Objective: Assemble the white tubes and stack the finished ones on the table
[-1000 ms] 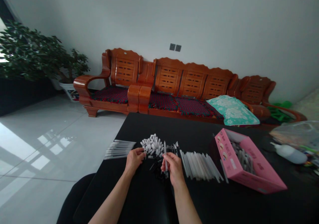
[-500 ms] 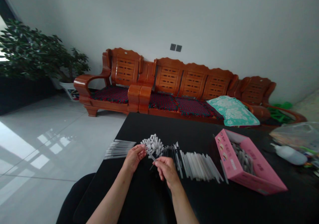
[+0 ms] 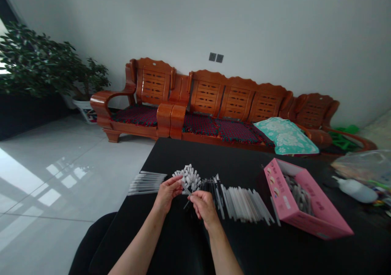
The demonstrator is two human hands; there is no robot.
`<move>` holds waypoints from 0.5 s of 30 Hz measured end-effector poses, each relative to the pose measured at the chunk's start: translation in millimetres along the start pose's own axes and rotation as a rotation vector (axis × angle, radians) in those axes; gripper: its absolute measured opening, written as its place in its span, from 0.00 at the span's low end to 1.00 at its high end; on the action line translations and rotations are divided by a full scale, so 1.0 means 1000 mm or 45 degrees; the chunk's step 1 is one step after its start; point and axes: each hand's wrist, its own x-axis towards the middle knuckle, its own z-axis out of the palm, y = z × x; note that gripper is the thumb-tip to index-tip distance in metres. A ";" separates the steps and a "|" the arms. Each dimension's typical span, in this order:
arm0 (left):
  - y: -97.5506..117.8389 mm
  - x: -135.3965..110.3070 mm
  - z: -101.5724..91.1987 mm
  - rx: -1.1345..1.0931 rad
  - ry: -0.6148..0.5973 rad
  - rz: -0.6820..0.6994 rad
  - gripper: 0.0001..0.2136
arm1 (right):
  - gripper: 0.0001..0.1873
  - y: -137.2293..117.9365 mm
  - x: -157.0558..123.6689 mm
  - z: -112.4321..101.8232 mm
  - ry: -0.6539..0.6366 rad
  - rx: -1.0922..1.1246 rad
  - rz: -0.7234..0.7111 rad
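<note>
Between my two hands is a slim, pale pen, slanting over the black table. My right hand pinches its lower end with thumb and forefinger. My left hand closes its fingertips about the upper end, which they partly cover. Just beyond the hands lies a heap of short white pen caps. To the left of them, pale pens lie side by side in a row. Dark, thin refills lie to the right of the heap, followed by a row of translucent pen barrels.
A pink box holding grey pieces stands on the right of the black table. Past it are a white bottle and a clear plastic bag. A wooden sofa stands behind the table; a potted plant is at left.
My left hand has moved slightly right and up, nearer to my right hand, along the pen. My right hand has barely moved.
</note>
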 end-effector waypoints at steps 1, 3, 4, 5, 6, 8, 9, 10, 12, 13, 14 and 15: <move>-0.001 -0.001 0.001 0.010 -0.009 0.015 0.16 | 0.12 0.001 0.001 0.000 0.021 -0.028 -0.012; -0.003 -0.002 0.002 0.023 -0.014 0.052 0.16 | 0.12 0.003 0.002 0.000 0.058 -0.109 -0.058; -0.004 -0.002 0.003 0.032 -0.008 0.072 0.17 | 0.13 0.003 0.003 0.000 0.073 -0.158 -0.094; -0.005 -0.003 0.004 0.043 0.003 0.095 0.17 | 0.13 0.002 0.003 0.000 0.084 -0.209 -0.144; -0.005 -0.003 0.004 0.057 0.019 0.119 0.18 | 0.14 0.001 0.002 0.000 0.090 -0.260 -0.205; -0.007 -0.003 0.006 0.090 0.056 0.169 0.19 | 0.15 -0.002 0.001 -0.001 0.099 -0.363 -0.329; -0.008 -0.004 0.007 0.106 0.074 0.194 0.19 | 0.16 -0.005 -0.001 -0.001 0.100 -0.416 -0.380; -0.008 -0.004 0.007 0.119 0.092 0.217 0.20 | 0.16 -0.007 -0.002 -0.001 0.099 -0.467 -0.421; -0.011 -0.004 0.009 0.135 0.124 0.253 0.20 | 0.17 -0.011 -0.004 -0.001 0.097 -0.552 -0.475; -0.012 -0.003 0.010 0.137 0.137 0.270 0.20 | 0.17 -0.012 -0.005 0.000 0.096 -0.580 -0.494; -0.014 -0.003 0.010 0.135 0.149 0.285 0.21 | 0.18 -0.013 -0.005 0.000 0.096 -0.598 -0.511; -0.016 -0.003 0.011 0.130 0.159 0.296 0.21 | 0.18 -0.014 -0.005 -0.001 0.093 -0.605 -0.523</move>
